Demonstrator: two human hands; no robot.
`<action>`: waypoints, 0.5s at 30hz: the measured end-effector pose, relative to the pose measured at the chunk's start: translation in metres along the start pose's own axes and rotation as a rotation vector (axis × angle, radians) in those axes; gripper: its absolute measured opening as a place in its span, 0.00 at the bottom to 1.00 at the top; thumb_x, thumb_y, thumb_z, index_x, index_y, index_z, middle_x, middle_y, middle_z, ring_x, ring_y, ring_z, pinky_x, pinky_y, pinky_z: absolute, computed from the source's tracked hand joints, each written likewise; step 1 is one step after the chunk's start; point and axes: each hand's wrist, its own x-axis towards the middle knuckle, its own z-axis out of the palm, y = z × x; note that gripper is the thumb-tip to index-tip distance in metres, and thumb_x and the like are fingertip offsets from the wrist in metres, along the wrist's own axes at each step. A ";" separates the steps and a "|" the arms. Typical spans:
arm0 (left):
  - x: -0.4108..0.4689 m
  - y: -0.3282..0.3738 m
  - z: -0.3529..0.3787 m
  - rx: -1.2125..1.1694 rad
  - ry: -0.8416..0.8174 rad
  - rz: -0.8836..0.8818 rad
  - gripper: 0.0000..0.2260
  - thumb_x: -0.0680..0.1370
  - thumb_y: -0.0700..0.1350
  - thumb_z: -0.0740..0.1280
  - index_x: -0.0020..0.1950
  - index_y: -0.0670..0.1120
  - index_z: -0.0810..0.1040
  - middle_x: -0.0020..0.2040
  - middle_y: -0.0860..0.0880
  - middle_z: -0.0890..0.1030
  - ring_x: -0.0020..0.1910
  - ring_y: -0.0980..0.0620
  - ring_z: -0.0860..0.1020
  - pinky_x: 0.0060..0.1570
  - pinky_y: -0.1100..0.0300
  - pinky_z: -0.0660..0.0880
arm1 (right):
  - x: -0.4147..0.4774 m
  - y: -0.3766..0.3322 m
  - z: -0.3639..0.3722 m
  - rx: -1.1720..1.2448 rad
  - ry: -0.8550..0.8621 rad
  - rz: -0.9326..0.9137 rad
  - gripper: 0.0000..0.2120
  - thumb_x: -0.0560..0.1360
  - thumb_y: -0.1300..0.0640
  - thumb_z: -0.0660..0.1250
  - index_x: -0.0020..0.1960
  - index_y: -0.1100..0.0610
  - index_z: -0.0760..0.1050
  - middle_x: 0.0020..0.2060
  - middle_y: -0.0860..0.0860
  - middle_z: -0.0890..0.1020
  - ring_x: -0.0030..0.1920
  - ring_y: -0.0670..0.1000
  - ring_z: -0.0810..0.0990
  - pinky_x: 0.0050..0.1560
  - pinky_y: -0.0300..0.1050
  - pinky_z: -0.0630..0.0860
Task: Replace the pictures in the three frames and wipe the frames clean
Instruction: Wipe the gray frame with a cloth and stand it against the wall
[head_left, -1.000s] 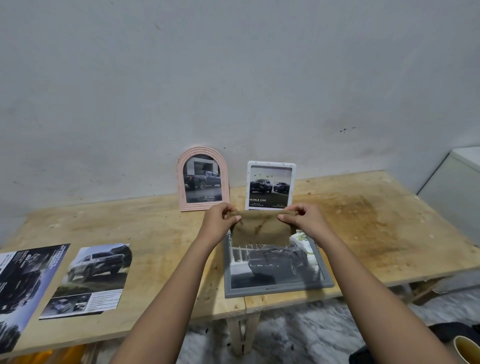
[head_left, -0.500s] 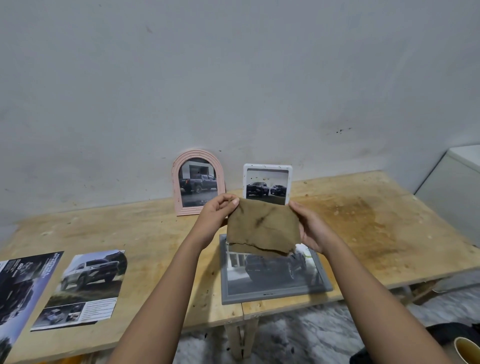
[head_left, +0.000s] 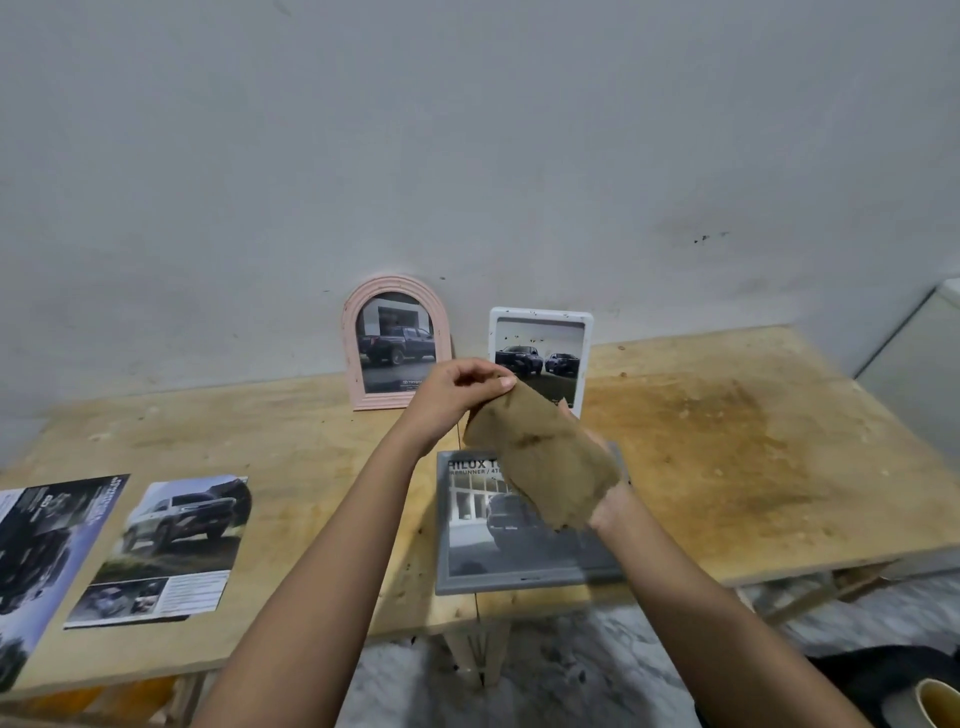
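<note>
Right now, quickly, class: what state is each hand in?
Left hand: pinches the brown cloth at its top corner.
Right hand: under the draped cloth, fingers hidden; cannot tell.

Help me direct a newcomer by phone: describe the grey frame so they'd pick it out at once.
Find the wooden table against the grey wall. Near its front edge, below the held brown cloth, is the grey frame. Unlike the pink arched frame and the white frame, both upright at the wall, it lies flat.
</note>
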 end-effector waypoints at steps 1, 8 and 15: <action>0.003 0.001 0.002 0.026 -0.010 0.002 0.04 0.72 0.43 0.72 0.45 0.49 0.83 0.45 0.51 0.83 0.47 0.57 0.78 0.49 0.64 0.75 | 0.003 0.001 0.007 -0.040 -0.025 -0.021 0.21 0.70 0.43 0.66 0.48 0.60 0.82 0.43 0.57 0.82 0.42 0.55 0.81 0.47 0.47 0.78; 0.026 0.005 0.019 0.201 -0.020 0.035 0.07 0.70 0.41 0.74 0.47 0.45 0.84 0.45 0.44 0.82 0.42 0.56 0.75 0.42 0.70 0.71 | 0.013 0.010 -0.005 0.091 -0.069 0.036 0.26 0.64 0.46 0.76 0.55 0.60 0.78 0.47 0.59 0.81 0.45 0.58 0.81 0.50 0.51 0.78; 0.029 -0.048 0.014 0.108 0.290 -0.068 0.10 0.75 0.48 0.68 0.54 0.46 0.80 0.51 0.46 0.81 0.51 0.51 0.78 0.53 0.60 0.74 | 0.020 0.007 -0.034 0.038 0.062 0.131 0.24 0.76 0.41 0.58 0.54 0.59 0.81 0.50 0.59 0.83 0.49 0.59 0.81 0.56 0.54 0.76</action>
